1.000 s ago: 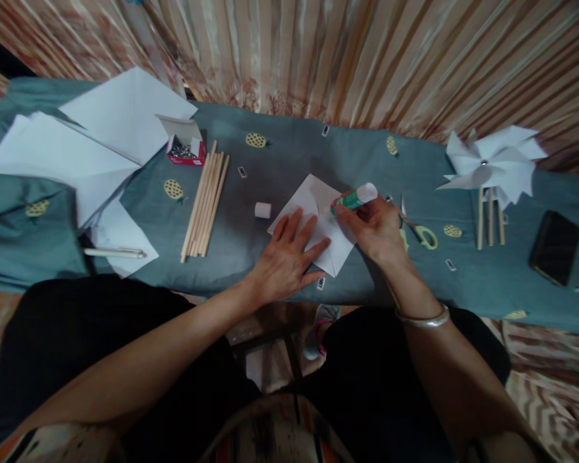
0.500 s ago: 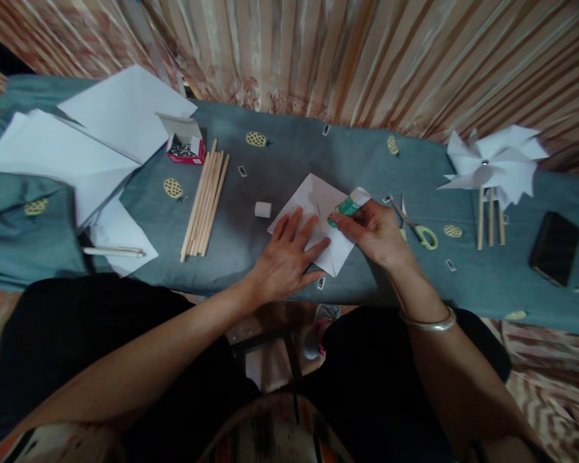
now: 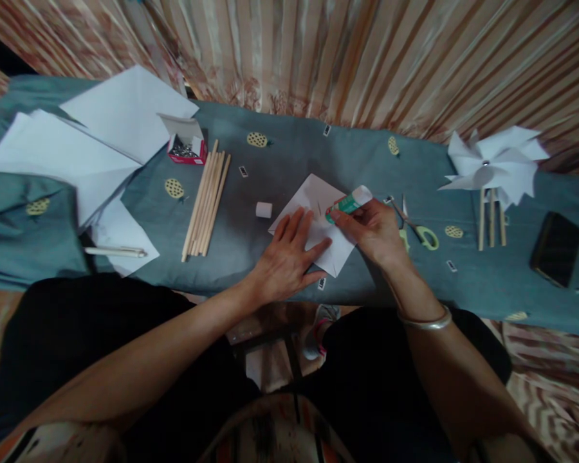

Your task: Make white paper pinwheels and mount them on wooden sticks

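Right hand (image 3: 374,233) grips glue stick (image 3: 351,203) — tip lower-left on paper (image 3: 318,193) — left hand (image 3: 289,254) flat.

Glue stick (image 3: 350,204) green, white; paper (image 3: 318,222) white; cloth (image 3: 289,167) teal, yellow-dotted; scissors (image 3: 422,235) yellow-green.

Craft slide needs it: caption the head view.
Right hand holds a glue stick to white paper; left hand pins it flat.

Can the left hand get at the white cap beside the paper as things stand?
Probably yes: the left hand lies flat on the paper, holding nothing; the cap sits close by on bare cloth.
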### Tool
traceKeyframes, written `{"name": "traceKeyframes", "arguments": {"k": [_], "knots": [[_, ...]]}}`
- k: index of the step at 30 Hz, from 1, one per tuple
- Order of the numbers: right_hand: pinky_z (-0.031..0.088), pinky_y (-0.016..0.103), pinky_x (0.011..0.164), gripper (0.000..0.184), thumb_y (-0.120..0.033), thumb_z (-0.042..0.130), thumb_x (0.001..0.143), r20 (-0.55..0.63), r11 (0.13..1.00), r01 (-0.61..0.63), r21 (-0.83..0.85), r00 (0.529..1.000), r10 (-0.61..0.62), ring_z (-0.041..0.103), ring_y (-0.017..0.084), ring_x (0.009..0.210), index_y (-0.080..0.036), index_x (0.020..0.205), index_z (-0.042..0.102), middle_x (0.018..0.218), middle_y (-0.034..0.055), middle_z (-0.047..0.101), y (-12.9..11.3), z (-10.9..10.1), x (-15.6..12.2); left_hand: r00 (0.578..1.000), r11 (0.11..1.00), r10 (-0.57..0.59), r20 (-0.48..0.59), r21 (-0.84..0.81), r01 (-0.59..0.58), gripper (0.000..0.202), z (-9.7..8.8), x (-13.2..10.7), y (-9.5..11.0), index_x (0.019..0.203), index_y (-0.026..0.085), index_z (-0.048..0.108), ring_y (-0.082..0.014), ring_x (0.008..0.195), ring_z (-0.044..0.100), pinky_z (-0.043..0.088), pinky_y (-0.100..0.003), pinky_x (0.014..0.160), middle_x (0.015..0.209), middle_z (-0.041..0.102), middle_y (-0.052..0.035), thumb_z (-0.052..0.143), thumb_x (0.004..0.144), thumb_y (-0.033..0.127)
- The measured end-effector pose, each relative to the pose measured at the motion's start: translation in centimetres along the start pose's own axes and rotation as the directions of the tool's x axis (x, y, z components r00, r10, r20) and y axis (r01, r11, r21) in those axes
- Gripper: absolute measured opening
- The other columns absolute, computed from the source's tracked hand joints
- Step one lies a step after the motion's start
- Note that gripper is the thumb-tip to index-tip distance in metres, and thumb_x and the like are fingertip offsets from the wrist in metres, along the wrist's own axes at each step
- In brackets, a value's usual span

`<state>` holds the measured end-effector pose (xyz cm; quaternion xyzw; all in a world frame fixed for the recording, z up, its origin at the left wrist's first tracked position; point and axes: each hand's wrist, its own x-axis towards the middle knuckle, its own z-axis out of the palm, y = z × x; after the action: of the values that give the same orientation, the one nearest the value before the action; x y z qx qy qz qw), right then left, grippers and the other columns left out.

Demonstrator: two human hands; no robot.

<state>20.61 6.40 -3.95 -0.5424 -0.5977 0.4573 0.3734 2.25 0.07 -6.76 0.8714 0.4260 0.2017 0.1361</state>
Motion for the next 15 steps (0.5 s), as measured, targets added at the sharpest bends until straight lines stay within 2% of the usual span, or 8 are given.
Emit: {"name": "traceKeyframes", "arguments": {"k": [5, 15], "knots": [[0.051, 0.033, 0.064, 0.026, -0.040, 0.071, 0.073, 0.040, 0.997, 0.038, -0.067, 0.999, -0.036, 0.063, 0.017, 0.068, -0.019, 0.085, 0.063, 0.075, 0.0016, 0.067, -0.04, 0.47, -0.08, 1.000, 1.000, 0.001, 0.013, 0.006, -0.001, 0.061, -0.03, -0.05, -0.01, 0.135, 0.027, 0.048, -0.0388, 0.144, 0.014, 0.022, -0.062, 0.111, 0.158, 0.019, -0.0125, 0.043, 0.086, 0.063], [0.052, 0.034, 0.065, 0.029, -0.046, 0.070, 0.074, -0.060, 0.983, 0.053, -0.178, 0.996, -0.064, 0.065, 0.020, 0.076, -0.021, 0.084, 0.063, 0.077, 0.0034, 0.067, 0.56, 0.00, 0.58, 1.000, 1.000, 0.006, 0.004, 0.015, -0.006, 0.061, -0.15, 0.01, 0.03, 0.133, 0.024, 0.051, -0.0396, 0.143, 0.017, 0.023, -0.061, 0.110, 0.156, 0.023, -0.0150, 0.044, 0.086, 0.062]]}}
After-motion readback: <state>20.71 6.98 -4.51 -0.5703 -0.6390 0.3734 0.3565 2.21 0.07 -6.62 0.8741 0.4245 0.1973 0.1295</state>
